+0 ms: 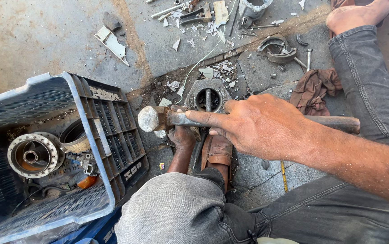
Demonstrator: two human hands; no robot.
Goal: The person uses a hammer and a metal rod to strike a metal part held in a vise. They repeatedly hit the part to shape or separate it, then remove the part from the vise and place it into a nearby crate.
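Hammer (167, 118): long axis runs roughly level across the view, head pointing left toward the blue crate (108, 117), handle end sticking out right past your wrist. Head is rounded, worn, dusty grey; the neck is rusty brown, the handle dark and grimy. It sits just above the round metal housing (208, 97), with the head left of that housing.

Your right hand (260, 126) wraps the handle, fingers closed tight around it, index finger stretched along the shaft toward the head.

Your left hand (183, 135) is below the hammer, just under-left of the housing, mostly hidden by the hammer; cannot tell how far its fingers are curled or what they grip. A thin rod (207, 100) stands in the housing's opening.

A brown shoe (217, 151) lies right below the housing, just beside your left hand. A brown rag (314, 90) lies right of the housing. Curved brake shoes (276, 49) lie up-right of it. Metal scraps (194, 16) are scattered above it. The crate, left of the housing, holds a wheel hub (32, 154).
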